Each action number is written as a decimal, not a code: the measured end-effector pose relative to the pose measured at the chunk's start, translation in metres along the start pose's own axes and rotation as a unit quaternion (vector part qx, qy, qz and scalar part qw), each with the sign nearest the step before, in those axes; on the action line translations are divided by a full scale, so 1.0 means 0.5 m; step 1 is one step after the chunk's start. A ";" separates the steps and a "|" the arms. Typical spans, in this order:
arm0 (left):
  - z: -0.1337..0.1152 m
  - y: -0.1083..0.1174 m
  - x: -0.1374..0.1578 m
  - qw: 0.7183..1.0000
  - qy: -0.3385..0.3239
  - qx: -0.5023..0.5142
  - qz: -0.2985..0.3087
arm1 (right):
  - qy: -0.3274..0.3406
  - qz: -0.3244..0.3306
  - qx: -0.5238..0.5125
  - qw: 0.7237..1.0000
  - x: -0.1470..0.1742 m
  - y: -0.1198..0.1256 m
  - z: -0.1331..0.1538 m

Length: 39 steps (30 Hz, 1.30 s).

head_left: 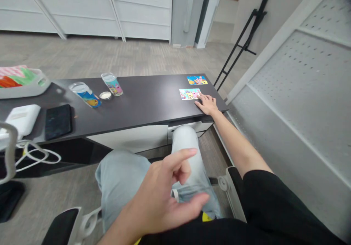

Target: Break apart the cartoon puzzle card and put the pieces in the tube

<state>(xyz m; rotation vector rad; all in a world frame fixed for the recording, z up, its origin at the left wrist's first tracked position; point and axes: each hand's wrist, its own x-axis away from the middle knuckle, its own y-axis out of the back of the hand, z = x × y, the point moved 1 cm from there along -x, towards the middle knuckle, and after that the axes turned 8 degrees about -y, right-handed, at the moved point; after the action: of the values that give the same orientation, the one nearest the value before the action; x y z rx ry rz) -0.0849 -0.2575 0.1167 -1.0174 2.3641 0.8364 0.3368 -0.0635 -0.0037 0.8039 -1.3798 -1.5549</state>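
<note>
My left hand (167, 192) is raised over my lap, its thumb and index finger spread apart and the other fingers curled. It appears to hold nothing; a small white thing shows just behind the palm. Out at the right end of the dark table (145, 102), my right hand (207, 104) rests with fingers spread. Its fingertips touch the right edge of a colourful cartoon card (189, 94), which lies flat. Behind that lies a second card (197, 80), mainly blue and yellow.
Left of the cards stand a clear cartoon-printed cup (112, 84), a round white-topped lid (105, 95) and a tilted clear container (86, 94). Farther left are a black phone (58, 121), a white box (23, 119), a white basket (41, 86) and a white cable (41, 155).
</note>
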 end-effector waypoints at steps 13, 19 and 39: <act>0.291 -0.103 0.390 0.904 0.402 -0.138 0.050 | -0.067 -0.008 0.000 0.998 -0.040 0.025 -0.137; 0.259 -0.056 0.459 0.873 0.450 -0.157 0.104 | -0.068 -0.023 -0.025 0.997 -0.030 0.029 -0.133; 0.091 0.032 0.277 0.746 0.421 -0.165 0.489 | -0.335 0.065 -0.240 0.909 0.593 -0.018 -0.180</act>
<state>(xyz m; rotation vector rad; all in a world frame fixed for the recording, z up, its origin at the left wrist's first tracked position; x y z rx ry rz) -0.1785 -0.2869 0.0078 -0.0858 3.7292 1.3814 0.2964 -0.3710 -0.0032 -0.1510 -1.3672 -2.0431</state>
